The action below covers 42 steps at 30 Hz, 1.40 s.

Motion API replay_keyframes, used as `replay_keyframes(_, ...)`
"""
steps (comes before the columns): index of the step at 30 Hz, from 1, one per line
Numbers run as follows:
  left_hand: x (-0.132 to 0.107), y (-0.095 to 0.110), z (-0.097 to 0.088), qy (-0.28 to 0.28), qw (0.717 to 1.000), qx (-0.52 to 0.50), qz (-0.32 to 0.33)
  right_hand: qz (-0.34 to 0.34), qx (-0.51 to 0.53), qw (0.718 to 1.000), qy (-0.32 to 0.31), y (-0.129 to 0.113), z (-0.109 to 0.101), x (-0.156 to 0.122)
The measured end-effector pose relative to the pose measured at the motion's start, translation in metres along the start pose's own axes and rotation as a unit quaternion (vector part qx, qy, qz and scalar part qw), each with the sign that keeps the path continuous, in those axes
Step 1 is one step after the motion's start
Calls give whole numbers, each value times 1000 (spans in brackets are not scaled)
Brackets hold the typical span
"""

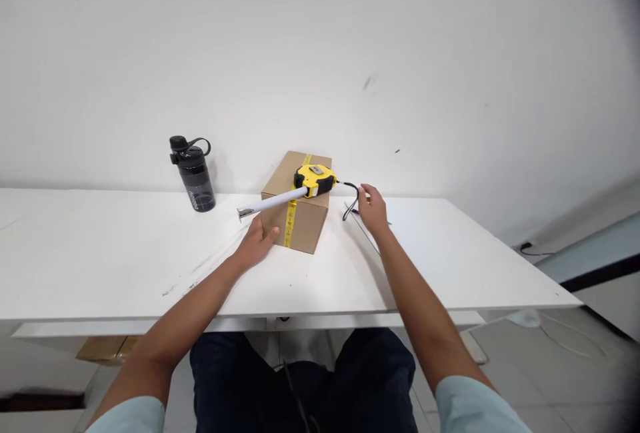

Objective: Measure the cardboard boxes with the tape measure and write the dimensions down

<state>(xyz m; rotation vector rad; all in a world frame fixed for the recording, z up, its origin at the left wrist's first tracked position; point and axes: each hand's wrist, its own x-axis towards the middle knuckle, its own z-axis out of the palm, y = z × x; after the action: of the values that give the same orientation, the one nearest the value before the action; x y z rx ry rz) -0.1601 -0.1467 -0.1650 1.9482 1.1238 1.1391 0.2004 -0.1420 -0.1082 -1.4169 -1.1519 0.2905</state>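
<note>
1. The front edge of the counter (90,260) lies nearest. Both hands reach well past it, presumably because the things sit closer to the back edge.
2. The left hand (257,243) has its grip closed on the near left corner of the box (304,226), thumb against the front face and fingers around the side. That hold probably steadies the box; I cannot tell whether it also bears weight.
3. The box sits near the middle of the counter's back edge, turned slightly askew. A yellow band (289,225) runs down its front, likely to seal the seam.
4. On top lies the tape measure (320,180), its case probably borne by the flat lid. The white blade (277,201) juts toward the counter's left end, past the box's edge, its hooked end in the air; the blade's own stiffness seems to hold it straight.
5. The right hand (373,208) hovers right of the box, fingers curled beside the wrist strap (356,201). I cannot tell whether that grip pinches the strap.
6. A slim dark item (355,211) shows behind the right hand, partly hidden.
7. The bottle (197,180) stands by the back edge, left of the box, out of the hands' way.
</note>
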Motion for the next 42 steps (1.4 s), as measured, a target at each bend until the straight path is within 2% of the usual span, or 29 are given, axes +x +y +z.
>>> replay_keyframes(3,2,-2,1,-1,1000,-1,-9,59,-76,995,25,40,-37,0)
replay_keyframes(5,4,-3,1,-2,1000,-3,-17,91,-117,989,24,61,-52,-5)
replay_keyframes(7,6,-2,1,-6,1000,-8,-18,114,-150,982,14,73,-56,-12)
replay_keyframes(9,8,-1,2,-7,1000,-18,-17,125,-182,975,4,78,-51,-18)
replay_keyframes(13,12,2,2,-3,999,-22,-23,130,-233,963,-34,66,-21,-24)
replay_keyframes(18,15,1,1,-14,999,-28,-20,97,-229,960,-129,36,28,-25)
replay_keyframes(21,14,1,0,-15,999,-14,-43,97,-206,963,-143,23,40,-16)
replay_keyframes(23,13,1,0,-19,999,-7,-47,107,-186,968,-133,19,36,-9)
replay_keyframes(26,11,0,0,-23,999,-10,-32,109,-148,978,-95,22,16,-6)
replay_keyframes(30,10,-4,2,-16,999,-18,-46,97,-93,990,-32,33,-8,-25)
replay_keyframes(32,9,-4,3,-19,998,-26,-50,89,-63,994,-26,37,-13,-40)
replay_keyframes(34,8,-3,3,-26,998,-30,-45,76,-31,996,-44,39,-13,-52)
replay_keyframes(38,8,3,2,-43,998,-24,-38,53,11,991,-121,37,-11,-64)
replay_keyframes(42,8,7,1,-44,999,-12,-23,80,2,982,-171,36,-8,-64)
